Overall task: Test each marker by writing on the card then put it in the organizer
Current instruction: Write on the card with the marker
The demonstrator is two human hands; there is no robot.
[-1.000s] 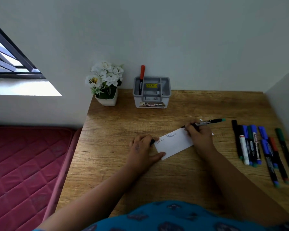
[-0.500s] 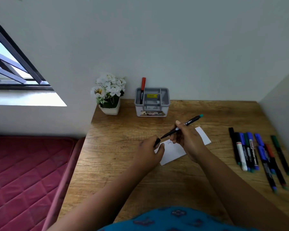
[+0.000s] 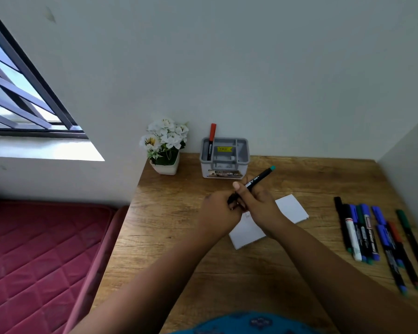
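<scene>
My right hand [image 3: 260,204] grips a black marker with a teal end [image 3: 261,177], lifted above the white card [image 3: 291,208] that lies on the wooden desk [image 3: 179,237]. My left hand [image 3: 219,213] meets the marker's front end and pinches its black cap there. Faint writing shows on the card between my hands. The grey organizer [image 3: 223,157] stands at the back of the desk with one red-capped marker [image 3: 211,138] upright in its left compartment.
Several markers [image 3: 377,237], blue, black, green and red, lie in a row on the right side of the desk. A white pot of flowers [image 3: 165,145] stands left of the organizer. Walls close the back and right; a red mattress [image 3: 41,256] lies to the left.
My right hand lifted the marker off the card. My left hand left the card and brought the cap up to the marker's tip. The camera view tilted upward.
</scene>
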